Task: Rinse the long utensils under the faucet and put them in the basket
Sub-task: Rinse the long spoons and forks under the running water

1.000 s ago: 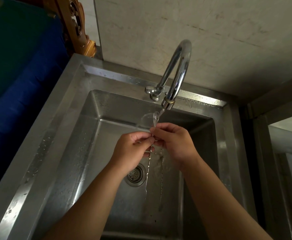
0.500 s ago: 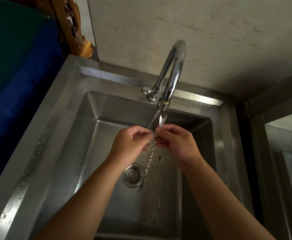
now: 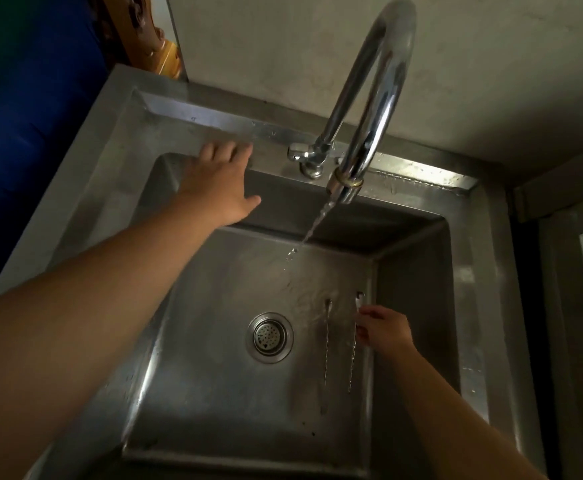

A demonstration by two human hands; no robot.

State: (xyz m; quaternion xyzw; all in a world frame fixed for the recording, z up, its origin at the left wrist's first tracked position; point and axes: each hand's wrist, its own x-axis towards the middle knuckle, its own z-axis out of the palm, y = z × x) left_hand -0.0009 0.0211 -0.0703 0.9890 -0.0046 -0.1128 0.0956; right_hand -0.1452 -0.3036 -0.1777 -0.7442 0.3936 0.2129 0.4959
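**Right hand down at the spoons, no basket in view**

The right hand (image 3: 385, 330) is at the bottom of the steel sink (image 3: 470, 306), fingers curled at the nearer long twisted-handle metal utensil (image 3: 354, 344); whether they pinch it, I cannot tell. Just left of those fingers lies the second long utensil (image 3: 327, 348). Across the basin, the left hand (image 3: 219, 183) rests spread-fingered on the back rim. The curved chrome faucet (image 3: 369, 98) runs between them. By my reading both utensils remain to be basketed. The round drain strainer (image 3: 270, 337) sits nearby.

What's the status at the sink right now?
Left hand open on sink rim. Right hand reaching the right utensil; grip unclear. Second utensil alongside. Faucet running.
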